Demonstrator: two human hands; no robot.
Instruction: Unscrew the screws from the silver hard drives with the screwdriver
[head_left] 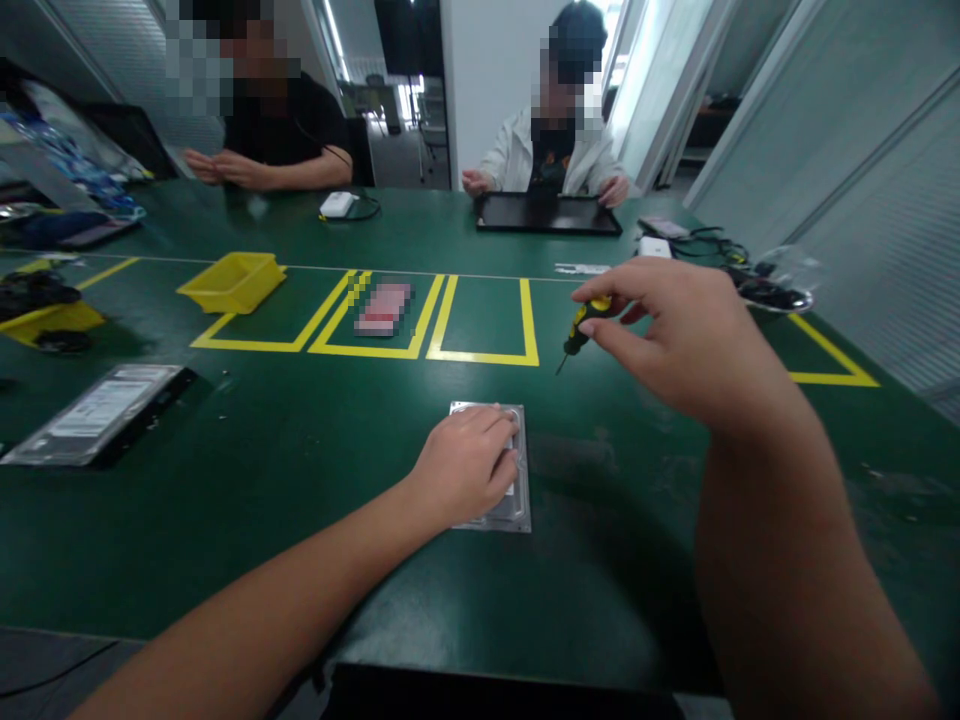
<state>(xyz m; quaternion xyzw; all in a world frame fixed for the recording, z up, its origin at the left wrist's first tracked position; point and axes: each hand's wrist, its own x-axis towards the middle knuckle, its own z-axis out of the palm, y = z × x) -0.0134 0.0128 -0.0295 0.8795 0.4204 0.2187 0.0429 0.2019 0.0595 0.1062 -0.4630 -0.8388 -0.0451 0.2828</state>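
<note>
On the green table [450,630], a hard drive [520,508] lies near the middle of the near edge. The person's left hand [466,465] rests over it, fingers close together and slightly bent; whether they grip it cannot be told. The right hand [671,335] pinches a screwdriver [580,328] above the table, its tip slanting down. A metal box [105,408] lies toward the left edge. At the far edge, a co-worker [553,155] touches a black panel [547,212].
</note>
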